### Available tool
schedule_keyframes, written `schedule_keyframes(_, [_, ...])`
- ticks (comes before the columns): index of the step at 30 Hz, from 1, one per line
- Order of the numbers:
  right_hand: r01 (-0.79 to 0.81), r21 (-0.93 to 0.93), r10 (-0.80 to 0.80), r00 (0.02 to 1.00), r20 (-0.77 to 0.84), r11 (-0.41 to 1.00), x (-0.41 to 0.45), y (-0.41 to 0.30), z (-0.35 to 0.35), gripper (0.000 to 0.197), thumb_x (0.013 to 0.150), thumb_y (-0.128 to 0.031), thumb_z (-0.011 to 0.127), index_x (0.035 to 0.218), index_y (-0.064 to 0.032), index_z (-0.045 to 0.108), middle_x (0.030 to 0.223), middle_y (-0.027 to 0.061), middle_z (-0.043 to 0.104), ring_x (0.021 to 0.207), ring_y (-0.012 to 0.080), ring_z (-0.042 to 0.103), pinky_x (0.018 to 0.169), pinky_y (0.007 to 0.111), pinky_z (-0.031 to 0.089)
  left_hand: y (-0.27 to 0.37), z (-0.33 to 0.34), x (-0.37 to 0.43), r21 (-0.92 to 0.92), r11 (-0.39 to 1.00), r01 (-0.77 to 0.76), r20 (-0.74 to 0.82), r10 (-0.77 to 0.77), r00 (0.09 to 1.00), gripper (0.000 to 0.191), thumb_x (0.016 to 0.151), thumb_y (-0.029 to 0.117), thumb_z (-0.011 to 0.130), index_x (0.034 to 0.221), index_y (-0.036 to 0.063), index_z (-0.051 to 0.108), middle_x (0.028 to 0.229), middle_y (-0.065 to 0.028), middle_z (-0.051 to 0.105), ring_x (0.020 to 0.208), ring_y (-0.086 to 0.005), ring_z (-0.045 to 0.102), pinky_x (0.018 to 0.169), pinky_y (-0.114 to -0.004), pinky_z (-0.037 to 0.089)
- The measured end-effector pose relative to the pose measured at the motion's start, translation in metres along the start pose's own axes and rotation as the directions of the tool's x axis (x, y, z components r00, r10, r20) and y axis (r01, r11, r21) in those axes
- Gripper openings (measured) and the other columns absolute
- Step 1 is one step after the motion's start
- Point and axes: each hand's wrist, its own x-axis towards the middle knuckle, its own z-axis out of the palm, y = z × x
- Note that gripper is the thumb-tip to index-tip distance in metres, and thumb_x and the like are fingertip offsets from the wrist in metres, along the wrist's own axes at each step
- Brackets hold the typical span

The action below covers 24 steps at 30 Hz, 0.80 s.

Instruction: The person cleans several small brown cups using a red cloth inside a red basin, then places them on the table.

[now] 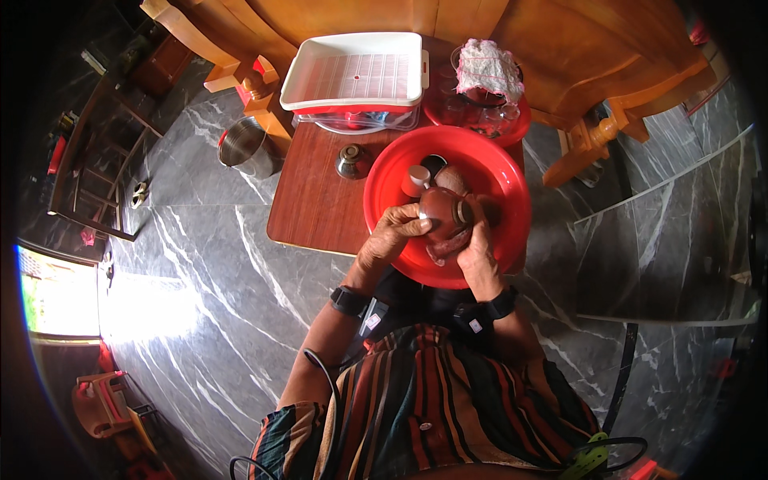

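A rounded reddish-brown pot (442, 214) is held between both hands above a large red plastic basin (519, 204). My left hand (400, 231) grips its left side, thumb on the surface. My right hand (478, 243) holds its right side, beside a round rim or foot. Below the pot, a dark reddish cloth (449, 245) lies near my right fingers. Within the basin behind the pot are a small white cup (419, 176), a dark round vessel (433, 162) and a brown rounded piece (452, 179). Another dark rounded thing at the pot's right is partly hidden.
On the wooden table (312, 198) stand a small lidded jar (352, 161), a white tray with slatted insert (354, 75), and a red tray (519, 123) with glasses and a draped white cloth (489, 69). A metal bucket (247, 147) stands on the floor at left.
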Motion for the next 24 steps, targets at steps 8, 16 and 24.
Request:
schedule_keyframes(8, [0.231, -0.368, -0.212, 0.973, 0.091, 0.901, 0.014, -0.025, 0.009, 0.017, 0.090, -0.020, 0.060, 0.095, -0.0036, 0.064, 0.082, 0.0003, 0.061, 0.072, 0.0074, 0.055, 0.063, 0.023, 0.045, 0.009, 0.006, 0.011, -0.477, 0.848, 0.231, 0.079, -0.221, 0.972, 0.056, 0.096, 0.045, 0.047, 0.129, -0.0010, 0.049, 0.121, -0.0138, 0.059, 0.115, -0.0239, 0.055, 0.102, -0.038, 0.040])
schedule_keyframes(16, [0.235, -0.542, -0.226, 0.970, 0.085, 0.807, 0.014, -0.007, 0.025, 0.019, 0.092, -0.022, 0.059, 0.093, -0.0030, 0.064, 0.079, -0.0015, 0.060, 0.070, 0.0057, 0.052, 0.065, 0.021, 0.042, 0.004, 0.003, 0.014, -0.368, 0.919, 0.142, -0.196, -0.226, 0.954, 0.047, 0.097, 0.039, 0.049, 0.122, -0.0016, 0.052, 0.109, -0.0143, 0.063, 0.097, -0.0235, 0.063, 0.086, -0.036, 0.052])
schedule_keyframes(24, [0.266, -0.553, -0.308, 0.951, 0.018, 0.789, 0.012, 0.021, 0.019, 0.042, 0.098, -0.039, 0.048, 0.103, 0.0007, 0.061, 0.097, 0.0042, 0.060, 0.093, 0.0144, 0.052, 0.086, 0.029, 0.040, -0.002, -0.008, 0.015, -0.498, 0.867, -0.021, -0.325, -0.164, 0.931, 0.049, 0.094, 0.040, 0.052, 0.117, -0.0039, 0.054, 0.110, -0.0169, 0.064, 0.098, -0.0276, 0.063, 0.090, -0.039, 0.050])
